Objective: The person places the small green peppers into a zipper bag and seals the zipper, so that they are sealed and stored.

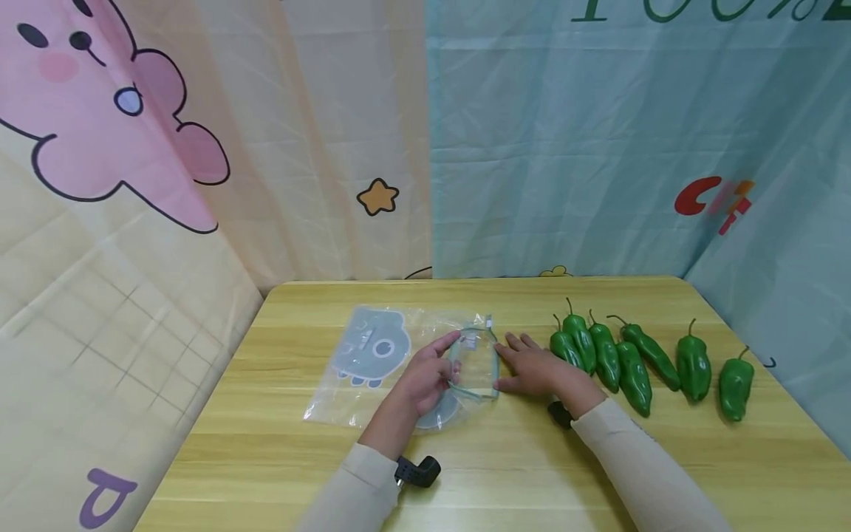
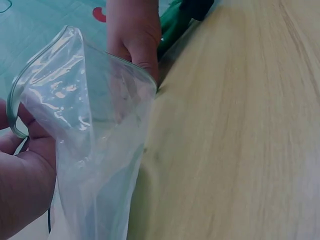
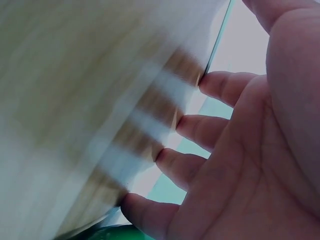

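A clear zip bag (image 1: 379, 347) printed with a blue-grey cartoon figure lies on the table, its mouth held apart towards the right. My left hand (image 1: 425, 375) pinches one side of the mouth's rim between curled fingers and thumb, which the left wrist view shows at its left edge. At the opposite rim is my right hand (image 1: 535, 367), palm down, fingers spread and fairly straight. Its fingertips (image 3: 167, 155) rest on the tabletop along the bag's edge. Nothing is gripped in it. Several green peppers (image 1: 634, 377) lie just right of this hand.
The wooden table (image 1: 253, 458) has its far edge against hanging printed curtains (image 1: 565, 148). A black wrist camera (image 1: 420, 471) sits on the left wrist, and another (image 1: 560, 414) shows under the right wrist.
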Tool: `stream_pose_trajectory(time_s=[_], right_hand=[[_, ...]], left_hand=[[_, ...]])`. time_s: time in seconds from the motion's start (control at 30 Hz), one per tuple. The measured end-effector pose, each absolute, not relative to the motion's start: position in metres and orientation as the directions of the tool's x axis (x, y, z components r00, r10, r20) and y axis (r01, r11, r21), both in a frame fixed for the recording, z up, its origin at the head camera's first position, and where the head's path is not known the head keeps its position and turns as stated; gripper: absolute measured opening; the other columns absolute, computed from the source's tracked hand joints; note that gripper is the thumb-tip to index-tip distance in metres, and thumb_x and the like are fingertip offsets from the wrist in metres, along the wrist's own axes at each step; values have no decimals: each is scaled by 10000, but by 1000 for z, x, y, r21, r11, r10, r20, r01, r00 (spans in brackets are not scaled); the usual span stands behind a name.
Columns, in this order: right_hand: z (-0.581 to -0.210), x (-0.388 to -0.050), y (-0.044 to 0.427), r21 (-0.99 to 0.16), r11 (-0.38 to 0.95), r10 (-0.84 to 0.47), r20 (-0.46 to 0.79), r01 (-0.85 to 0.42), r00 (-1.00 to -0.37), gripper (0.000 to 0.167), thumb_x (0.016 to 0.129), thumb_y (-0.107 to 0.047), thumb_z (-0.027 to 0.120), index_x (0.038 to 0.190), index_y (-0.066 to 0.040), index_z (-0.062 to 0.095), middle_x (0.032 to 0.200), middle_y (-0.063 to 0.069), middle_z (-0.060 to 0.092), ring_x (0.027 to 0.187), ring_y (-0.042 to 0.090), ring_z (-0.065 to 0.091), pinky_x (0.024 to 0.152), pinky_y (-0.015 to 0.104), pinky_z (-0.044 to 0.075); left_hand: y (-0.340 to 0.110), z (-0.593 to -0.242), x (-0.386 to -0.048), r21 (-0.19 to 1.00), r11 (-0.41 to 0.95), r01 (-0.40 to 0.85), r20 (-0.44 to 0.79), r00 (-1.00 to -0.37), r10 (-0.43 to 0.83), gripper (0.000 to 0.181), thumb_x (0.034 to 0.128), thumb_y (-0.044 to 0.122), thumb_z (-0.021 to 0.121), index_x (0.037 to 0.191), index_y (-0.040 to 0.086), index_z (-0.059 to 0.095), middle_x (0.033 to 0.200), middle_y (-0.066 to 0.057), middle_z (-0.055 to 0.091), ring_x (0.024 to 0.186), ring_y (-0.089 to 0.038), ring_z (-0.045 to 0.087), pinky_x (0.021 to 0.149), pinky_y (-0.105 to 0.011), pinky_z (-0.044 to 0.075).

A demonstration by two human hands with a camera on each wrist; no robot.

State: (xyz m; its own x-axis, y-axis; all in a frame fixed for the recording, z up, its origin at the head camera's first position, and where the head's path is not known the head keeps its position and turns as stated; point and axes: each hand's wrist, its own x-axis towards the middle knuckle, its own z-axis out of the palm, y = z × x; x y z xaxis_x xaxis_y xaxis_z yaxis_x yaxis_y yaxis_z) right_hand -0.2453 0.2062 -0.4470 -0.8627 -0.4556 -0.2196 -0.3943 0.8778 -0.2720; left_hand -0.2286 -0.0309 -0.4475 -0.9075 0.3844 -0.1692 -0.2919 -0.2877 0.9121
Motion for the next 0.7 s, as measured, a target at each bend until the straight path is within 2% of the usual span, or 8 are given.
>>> stream_pose_trajectory(time_s=[0.2, 0.33, 0.43, 0.53, 0.7], right_hand=[[-444, -243, 204, -273, 875, -461, -216, -400, -861, 793, 935, -490, 617, 1509, -1, 372, 1564, 307, 218, 1418, 541, 164, 1049, 710, 276], [-443, -242, 204, -275, 877, -456, -216, -394, -864, 794, 933, -491, 620, 1505, 2, 376, 1561, 309, 225, 1417, 542, 168, 1034, 732, 270], [-443, -242, 204, -272, 882, -447, -221, -385, -867, 797, 934, -493, 617, 1511, -3, 368, 1566, 302, 221, 1422, 534, 160, 1034, 739, 262], [-444, -243, 204, -270, 885, -441, -222, -380, -870, 800, 932, -501, 615, 1510, -5, 371, 1568, 296, 224, 1424, 531, 160, 1026, 748, 259], [-445, -244, 204, -266, 890, -430, -222, -370, -875, 802, 930, -515, 611, 1509, -11, 378, 1570, 286, 231, 1427, 523, 164, 1016, 759, 259]], left_hand=[[-32, -446, -227, 911, -309, -272, -147, -916, 373, 845, 706, -168, 468, 1514, 68, 400, 1540, -177, 326, 774, -127, 484, 617, -196, 457], [-30, -447, -225, 934, -249, -257, -149, -911, 384, 809, 739, -160, 479, 1512, 67, 404, 1458, -240, 409, 802, -140, 506, 656, -217, 470], [-31, -452, -224, 969, -125, -213, -151, -911, 384, 733, 801, -133, 514, 1501, 69, 426, 1304, -278, 515, 791, -151, 532, 673, -232, 483], [-33, -456, -223, 989, 24, -146, -144, -906, 398, 656, 858, -87, 554, 1487, 68, 448, 1203, -250, 584, 792, -161, 565, 679, -247, 493], [-36, -455, -219, 969, 247, 15, -100, -889, 447, 653, 832, -58, 592, 1466, 16, 452, 1193, -198, 600, 763, -177, 574, 655, -274, 496]])
